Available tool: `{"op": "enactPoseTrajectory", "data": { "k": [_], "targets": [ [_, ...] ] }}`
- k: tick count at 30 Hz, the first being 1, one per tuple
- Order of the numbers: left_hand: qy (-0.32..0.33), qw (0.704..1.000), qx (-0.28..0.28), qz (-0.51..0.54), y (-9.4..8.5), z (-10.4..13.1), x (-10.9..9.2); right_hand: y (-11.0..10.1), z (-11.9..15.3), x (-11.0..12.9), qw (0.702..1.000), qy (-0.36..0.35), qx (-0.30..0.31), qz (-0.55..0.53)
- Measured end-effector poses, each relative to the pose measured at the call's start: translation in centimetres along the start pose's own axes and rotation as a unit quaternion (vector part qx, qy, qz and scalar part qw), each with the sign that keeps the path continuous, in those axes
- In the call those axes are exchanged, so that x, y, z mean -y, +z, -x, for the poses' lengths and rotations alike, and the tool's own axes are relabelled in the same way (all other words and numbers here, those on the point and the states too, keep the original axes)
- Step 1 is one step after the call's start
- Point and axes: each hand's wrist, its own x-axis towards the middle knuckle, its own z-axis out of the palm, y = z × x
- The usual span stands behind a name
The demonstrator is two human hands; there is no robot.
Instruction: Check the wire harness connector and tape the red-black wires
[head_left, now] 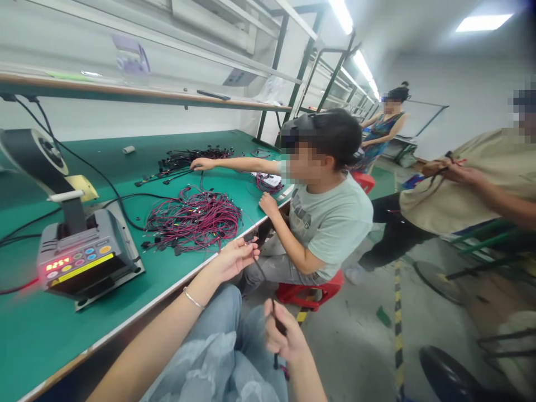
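My left hand [237, 259] pinches the end of a black cable [261, 269] by a small dark connector [249, 238], just off the bench's front edge. Lower down, over my lap, my right hand [285, 330] is closed round the same cable. A short dark end with a bit of red pokes out below that fist. On the bench beside my left hand lies a tangled heap of red and black wire harnesses [196, 218] with black connectors.
A grey tape dispenser [84, 251] with a lit red display stands on the green bench [113, 329]. Behind the heap lie black cables [188, 159]. A co-worker [330, 223] on a red stool [314, 293] reaches towards them. Another person [469, 178] stands at right holding wires.
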Motion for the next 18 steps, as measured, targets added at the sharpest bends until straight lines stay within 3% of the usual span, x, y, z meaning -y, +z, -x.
{"op": "enactPoseTrajectory", "data": {
  "k": [2,5,10,15,18],
  "targets": [
    [0.013,1.000,-0.001,-0.008,0.6,-0.1,0.4,-1.6,0.0,-0.5,0.996,-0.009,-0.003,-0.091],
    [0.029,0.999,-0.008,-0.028,1.2,-0.7,0.8,-2.2,-0.6,-0.9,0.991,-0.013,-0.036,-0.129],
    [0.040,0.997,-0.045,-0.050,0.7,-2.2,1.2,-0.4,-2.2,-0.6,0.985,-0.041,-0.143,-0.089],
    [0.054,0.986,-0.127,-0.095,-0.8,-3.9,1.6,-0.7,-4.7,-0.8,0.981,-0.063,-0.167,-0.077],
    [0.058,0.975,-0.172,-0.130,-1.9,-5.0,1.5,-1.3,-6.3,-1.0,0.980,-0.067,-0.189,-0.002]
  ]
}}
